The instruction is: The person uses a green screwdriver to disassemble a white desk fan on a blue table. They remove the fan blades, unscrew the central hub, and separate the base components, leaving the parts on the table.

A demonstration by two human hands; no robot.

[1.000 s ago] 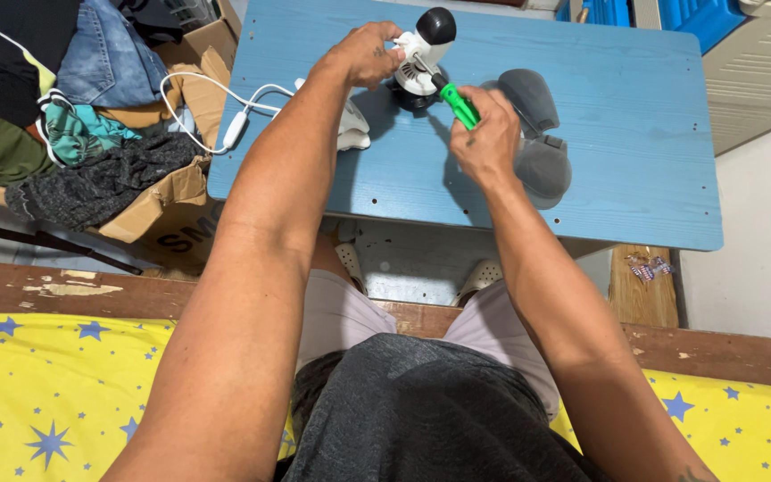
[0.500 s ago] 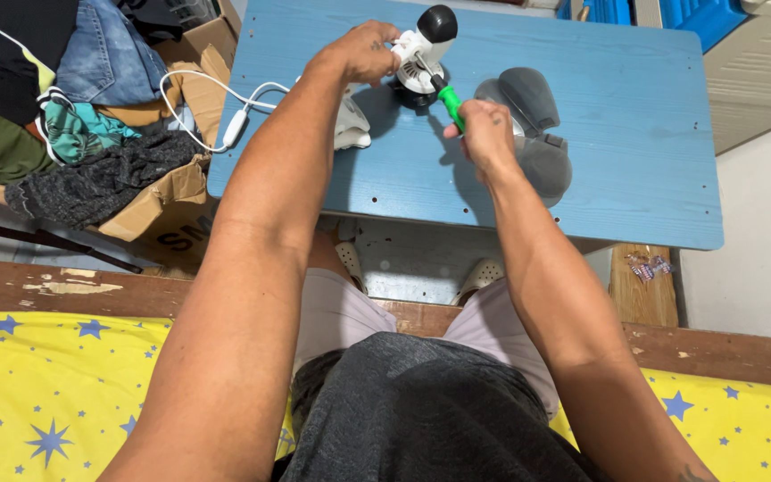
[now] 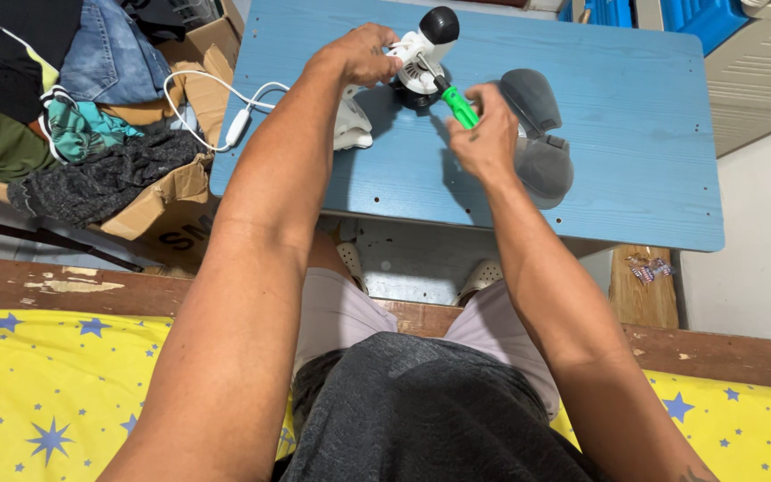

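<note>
Both hands clamped: left hand (image 3: 363, 55) around a white gadget (image 3: 417, 55), right hand (image 3: 485, 134) closed on a green screwdriver (image 3: 460, 107).

Gadget sits on the blue table (image 3: 635, 161), held near its far edge; the screwdriver tip meets its body below the black knob (image 3: 440, 24). It looks light, rigid plastic, probably slippery and apt to twist, so holding the body low seems wise. Grey covers (image 3: 537, 134) lie just beside; a white cable (image 3: 225, 98) trails left.

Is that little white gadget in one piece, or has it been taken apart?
Taken apart. The left hand holds the white device, two grey shell pieces lie on the blue table, and a green screwdriver points into it.
</note>
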